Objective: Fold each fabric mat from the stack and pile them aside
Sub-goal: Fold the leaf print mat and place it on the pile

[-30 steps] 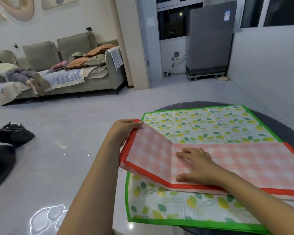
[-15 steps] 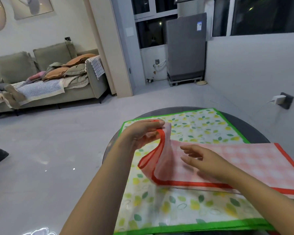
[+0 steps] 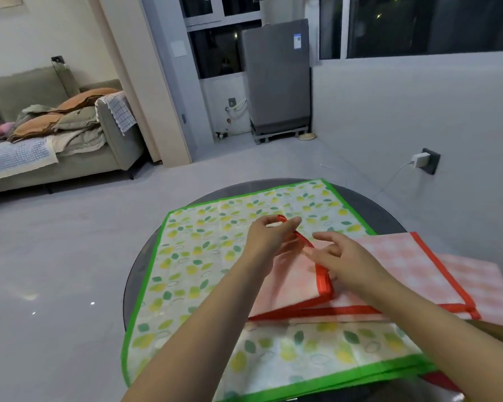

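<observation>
1. On the round dark table (image 3: pixel 389 216) lies a stack of fabric mats; the top full-spread one is the leaf-print mat (image 3: pixel 204 256) w/ green border, covering most of the tabletop.
2. The pink checked mat (image 3: pixel 413 271) (red border) sits on the leaf-print mat, toward the right side, partly folded: its left portion is lifted and turned over toward the right.
3. Left hand (image 3: pixel 269 242): thumb and fingers pinch the raised red-bordered corner of the pink checked mat, held up above the leaf-print mat.
4. Right hand (image 3: pixel 346 259): fingers loosely spread and slightly bent, over the folded part of the pink checked mat, just beside the left hand. Contact w/ the cloth cannot be told; it grips nothing.
5. Both forearms enter from the bottom edge.
6. Surroundings: grey sofa (image 3: pixel 70 134) w/ piled cushions and blankets at left; grey appliance (image 3: pixel 276 82) on a stand by the windows, centre back; charger (image 3: pixel 421 159) plugged into a wall socket at right.
</observation>
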{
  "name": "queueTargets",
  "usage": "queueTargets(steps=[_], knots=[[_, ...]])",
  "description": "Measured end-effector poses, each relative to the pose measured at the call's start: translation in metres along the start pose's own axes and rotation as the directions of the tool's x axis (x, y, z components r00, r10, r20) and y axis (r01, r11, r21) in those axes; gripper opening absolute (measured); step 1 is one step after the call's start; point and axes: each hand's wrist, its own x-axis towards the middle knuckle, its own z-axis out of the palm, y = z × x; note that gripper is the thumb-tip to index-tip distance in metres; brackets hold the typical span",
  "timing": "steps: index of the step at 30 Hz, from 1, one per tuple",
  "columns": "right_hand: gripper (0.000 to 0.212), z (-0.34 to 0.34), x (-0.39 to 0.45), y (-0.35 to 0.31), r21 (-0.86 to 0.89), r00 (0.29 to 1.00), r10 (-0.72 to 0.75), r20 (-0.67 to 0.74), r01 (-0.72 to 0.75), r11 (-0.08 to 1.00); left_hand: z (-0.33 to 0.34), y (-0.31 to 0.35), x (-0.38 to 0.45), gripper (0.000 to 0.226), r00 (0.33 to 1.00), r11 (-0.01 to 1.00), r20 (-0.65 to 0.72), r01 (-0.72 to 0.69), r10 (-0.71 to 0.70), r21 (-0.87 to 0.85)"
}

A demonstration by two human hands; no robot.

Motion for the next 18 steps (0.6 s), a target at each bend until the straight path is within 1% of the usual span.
queueTargets(steps=[2, 3, 5, 6, 7, 8, 10, 13, 15, 16, 18], knots=[[0.048, -0.001, 0.002, 0.007, -0.117, 1.0, -0.008, -0.027, 0.004, 0.993, 0.005, -0.009, 0.005, 0.04, 1.0, 0.999, -0.01, -0.006, 0.006, 0.034], [0.05, -0.001, 0.003, 0.011, -0.158, 0.999, -0.002, -0.037, -0.004, 0.987, 0.005, -0.013, 0.009, 0.041, 0.999, 0.996, -0.032, -0.028, 0.031, 0.083], [0.053, 0.0, 0.005, 0.018, -0.23, 0.998, 0.002, -0.058, -0.015, 0.973, 0.002, -0.021, 0.018, 0.039, 0.986, 0.954, -0.081, -0.122, 0.149, 0.273], [0.054, 0.001, 0.005, 0.02, -0.258, 0.998, -0.002, -0.062, -0.014, 0.966, -0.001, -0.024, 0.022, 0.034, 0.968, 0.895, -0.081, -0.184, 0.236, 0.406], [0.054, 0.001, 0.005, 0.022, -0.285, 0.998, -0.011, -0.061, -0.007, 0.959, -0.005, -0.027, 0.026, 0.027, 0.948, 0.813, -0.057, -0.237, 0.314, 0.531], [0.054, 0.002, 0.004, 0.024, -0.313, 0.998, -0.027, -0.056, 0.008, 0.95, -0.009, -0.03, 0.028, 0.022, 0.933, 0.727, -0.018, -0.267, 0.358, 0.633], [0.053, 0.003, 0.003, 0.026, -0.363, 0.998, -0.039, -0.043, 0.021, 0.932, -0.016, -0.036, 0.035, 0.02, 0.93, 0.597, 0.056, -0.278, 0.362, 0.753], [0.05, 0.004, 0.002, 0.026, -0.424, 0.999, -0.027, -0.034, 0.01, 0.906, -0.023, -0.044, 0.043, 0.023, 0.932, 0.483, 0.137, -0.295, 0.335, 0.825], [0.053, 0.006, 0.003, 0.025, -0.499, 0.999, -0.031, -0.017, 0.019, 0.866, -0.024, -0.044, 0.045, 0.022, 0.926, 0.405, 0.17, -0.306, 0.338, 0.862], [0.054, 0.007, 0.003, 0.025, -0.538, 0.999, -0.032, -0.008, 0.023, 0.843, -0.024, -0.043, 0.046, 0.022, 0.923, 0.375, 0.178, -0.307, 0.341, 0.875], [0.055, 0.008, 0.005, 0.024, -0.622, 1.0, -0.026, -0.003, 0.019, 0.782, -0.027, -0.039, 0.045, 0.021, 0.933, 0.363, 0.169, -0.284, 0.317, 0.887]])
